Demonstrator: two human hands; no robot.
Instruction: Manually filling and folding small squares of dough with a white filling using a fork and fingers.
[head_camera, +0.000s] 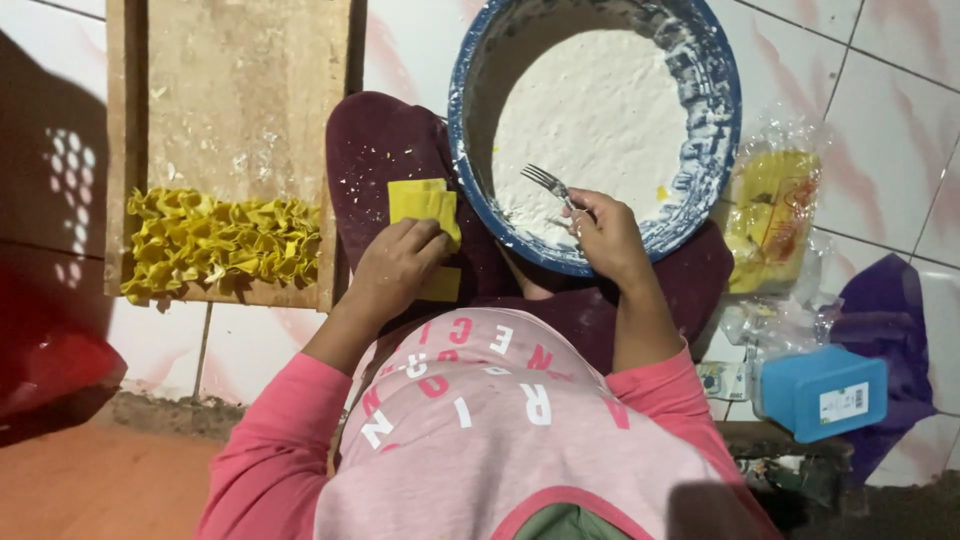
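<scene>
A person in a pink top sits on a tiled floor with a blue bowl of white paste in the lap. The right hand rests over the bowl's near rim, fingers clenched around a metal fork whose tines point into the paste. Just left of the bowl, the left hand pinches a folded yellow wrapper on the knee. Further left of the bowl, a wooden board carries a row of folded yellow dumplings. Right of the bowl lie a plastic bag of yellow wrappers and a blue box.

Yellow bag, perhaps labelled blue box
</scene>
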